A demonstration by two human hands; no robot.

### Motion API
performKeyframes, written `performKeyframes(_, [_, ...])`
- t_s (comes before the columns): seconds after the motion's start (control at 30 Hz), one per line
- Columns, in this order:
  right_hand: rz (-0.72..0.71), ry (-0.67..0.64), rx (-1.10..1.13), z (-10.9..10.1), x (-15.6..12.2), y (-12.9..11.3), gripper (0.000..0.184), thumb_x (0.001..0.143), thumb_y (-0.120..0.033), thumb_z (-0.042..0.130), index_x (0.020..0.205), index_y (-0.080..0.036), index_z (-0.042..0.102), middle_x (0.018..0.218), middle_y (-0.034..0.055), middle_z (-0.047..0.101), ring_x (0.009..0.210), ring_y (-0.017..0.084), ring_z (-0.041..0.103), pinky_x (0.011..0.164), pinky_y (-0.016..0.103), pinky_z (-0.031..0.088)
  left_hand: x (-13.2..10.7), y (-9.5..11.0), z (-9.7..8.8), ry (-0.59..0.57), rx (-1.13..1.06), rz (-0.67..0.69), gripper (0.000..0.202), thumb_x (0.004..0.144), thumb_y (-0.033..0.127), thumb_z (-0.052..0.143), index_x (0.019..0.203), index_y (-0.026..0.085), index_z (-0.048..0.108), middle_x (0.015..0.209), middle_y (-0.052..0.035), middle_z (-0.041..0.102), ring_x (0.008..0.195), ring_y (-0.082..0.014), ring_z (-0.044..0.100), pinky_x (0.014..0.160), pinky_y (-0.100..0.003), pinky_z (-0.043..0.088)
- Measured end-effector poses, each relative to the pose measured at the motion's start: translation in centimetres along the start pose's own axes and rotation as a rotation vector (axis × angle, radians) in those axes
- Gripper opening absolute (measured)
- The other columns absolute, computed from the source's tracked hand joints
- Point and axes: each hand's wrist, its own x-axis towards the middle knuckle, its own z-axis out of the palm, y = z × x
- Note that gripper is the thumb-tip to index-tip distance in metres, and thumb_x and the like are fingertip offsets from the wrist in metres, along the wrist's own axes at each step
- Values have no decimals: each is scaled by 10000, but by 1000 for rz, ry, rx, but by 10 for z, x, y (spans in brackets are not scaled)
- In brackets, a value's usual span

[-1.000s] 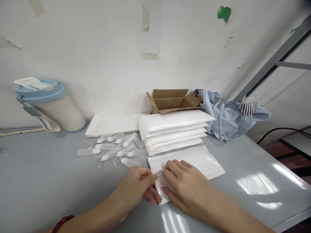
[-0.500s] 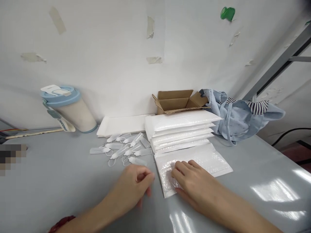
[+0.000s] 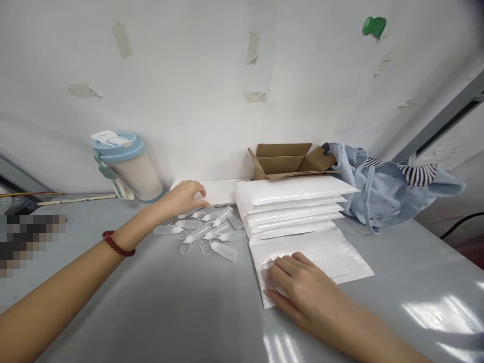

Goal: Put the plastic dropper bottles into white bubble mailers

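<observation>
My left hand (image 3: pixel 189 195) reaches over a stack of white paper (image 3: pixel 227 190) near the wall, thumb and fingers apart and nothing visible between them. Just below its fingertips lies a loose pile of small translucent plastic bottles (image 3: pixel 197 234) with white caps and thin loops. My right hand (image 3: pixel 297 282) rests, fingers laid down, on the left part of a white padded bubble mailer (image 3: pixel 328 254) lying flat. Behind that mailer, several more bubble mailers (image 3: pixel 295 194) are stacked in a fanned pile.
An open cardboard box (image 3: pixel 283 159) stands behind the mailers. To its right lies a bundled light-blue cloth (image 3: pixel 385 189) with striped trim. A blue-lidded tumbler (image 3: pixel 136 174) leans by the wall (image 3: pixel 196 101) at the left. All rest on a grey table (image 3: pixel 181 302).
My left hand has moved from the table in front of the bottles, up and left, to the paper stack, and its fingers have spread. My right hand stays on the mailer. The view shifted slightly.
</observation>
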Motion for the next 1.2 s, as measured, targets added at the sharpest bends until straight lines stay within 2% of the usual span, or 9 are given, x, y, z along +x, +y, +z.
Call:
performKeyframes(0.17, [3,0,8,-2,0,0,87,912,-167,587,827,-177,570,836,19,642,728,181,585,716,335,411,15,7,-3,-55,102,69,282,938,341,603,1143,148,612,1147,-81,643,989,-225,646,846,-430,547])
performKeyframes(0.43, [3,0,0,-1,0,0,79,898,-174,606,823,-172,579,824,20,644,730,186,596,715,342,417,11,14,-11,-117,217,87,274,938,362,599,1101,143,626,1107,-76,654,964,-216,650,830,-419,549])
performKeyframes(0.7, [1,-5,-3,0,1,0,81,899,-172,601,821,-169,580,823,23,645,733,185,600,725,344,422,13,10,-13,-103,262,76,256,950,358,583,1082,144,632,1055,-65,669,904,-198,663,794,-392,561])
performKeyframes(1.03, [20,-23,22,1,2,2,72,902,-166,593,833,-172,577,829,18,640,742,176,591,732,336,420,6,17,2,-115,442,220,250,950,304,591,1146,150,609,1120,-75,651,931,-202,659,799,-395,567])
performKeyframes(1.2, [24,-25,43,1,3,1,74,913,-168,578,840,-173,574,838,21,640,755,177,591,741,336,418,5,21,9,-35,517,196,261,945,299,598,1157,147,602,1132,-79,644,941,-206,657,793,-394,570])
